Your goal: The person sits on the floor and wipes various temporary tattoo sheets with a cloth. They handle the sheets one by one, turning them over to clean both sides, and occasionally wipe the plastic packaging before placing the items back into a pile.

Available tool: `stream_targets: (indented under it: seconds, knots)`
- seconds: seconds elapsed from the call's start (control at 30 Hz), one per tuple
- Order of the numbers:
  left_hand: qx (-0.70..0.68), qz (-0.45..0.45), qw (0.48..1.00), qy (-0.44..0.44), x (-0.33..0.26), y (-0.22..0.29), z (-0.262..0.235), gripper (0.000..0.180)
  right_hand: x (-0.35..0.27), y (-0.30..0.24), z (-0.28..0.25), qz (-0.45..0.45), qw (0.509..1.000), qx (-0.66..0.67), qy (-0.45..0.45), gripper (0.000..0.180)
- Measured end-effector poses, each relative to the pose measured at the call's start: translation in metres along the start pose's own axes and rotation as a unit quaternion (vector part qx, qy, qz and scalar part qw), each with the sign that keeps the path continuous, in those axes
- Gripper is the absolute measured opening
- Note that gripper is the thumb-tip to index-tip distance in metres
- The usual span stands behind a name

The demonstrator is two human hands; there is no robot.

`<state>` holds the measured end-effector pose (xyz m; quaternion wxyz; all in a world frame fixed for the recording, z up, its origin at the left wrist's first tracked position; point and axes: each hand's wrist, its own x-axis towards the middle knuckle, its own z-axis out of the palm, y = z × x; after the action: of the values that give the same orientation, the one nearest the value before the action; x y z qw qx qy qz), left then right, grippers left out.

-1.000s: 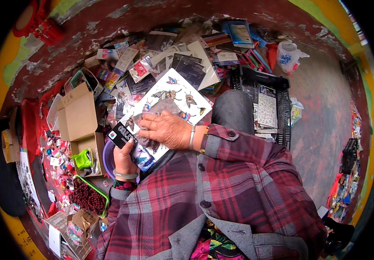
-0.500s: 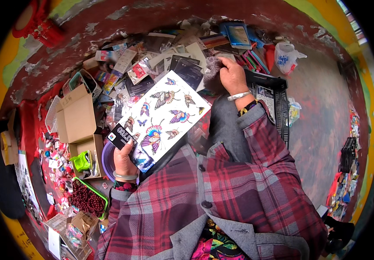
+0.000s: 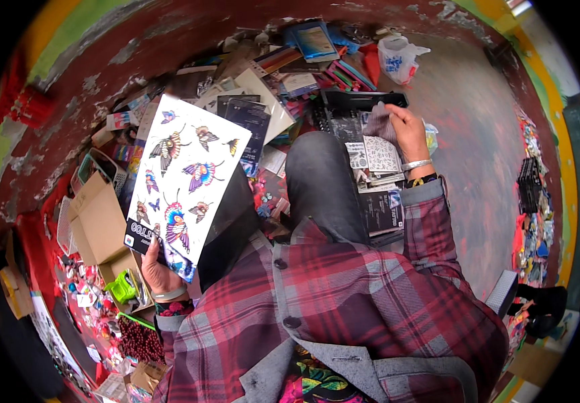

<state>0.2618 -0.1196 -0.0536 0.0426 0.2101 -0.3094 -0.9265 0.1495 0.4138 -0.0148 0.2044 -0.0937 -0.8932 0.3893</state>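
"What's changed?"
"My right hand [image 3: 409, 136], pinching the grey cloth [image 3: 379, 125], has gone from the butterfly sheet [image 3: 186, 158] to above the black crate [image 3: 364, 100], so the sheet's printed face shows uncovered."
"Where's the sheet?"
"Left of the crate, past my knee [image 3: 320, 174]; my left hand [image 3: 160, 274] grips its lower corner, well apart from my right."

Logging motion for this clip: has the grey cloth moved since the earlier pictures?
Yes, rightward: the grey cloth, earlier left of the black plastic crate, now overlaps it in view.

White butterfly sheet [image 3: 186, 151] tilted; cloth [image 3: 379, 125] (greyish) crumpled.
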Motion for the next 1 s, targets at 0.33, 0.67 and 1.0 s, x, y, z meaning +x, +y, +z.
stream_targets:
  seconds: [0.33,0.67,1.0]
  knots:
    - [-0.111,-0.026,0.992,-0.059,0.022,0.007,-0.012,0.037,-0.024,0.076,0.017,0.194,0.948,0.25,0.02,0.026]
    - [-0.107,-0.044,0.991,-0.073,0.026,0.018,-0.006,0.04,-0.002,0.107,0.082,0.165,0.976,0.041,0.135,0.022]
    - [-0.093,-0.051,0.992,-0.07,0.019,0.022,0.004,0.038,-0.018,0.129,0.16,0.183,0.977,-0.043,0.101,0.028]
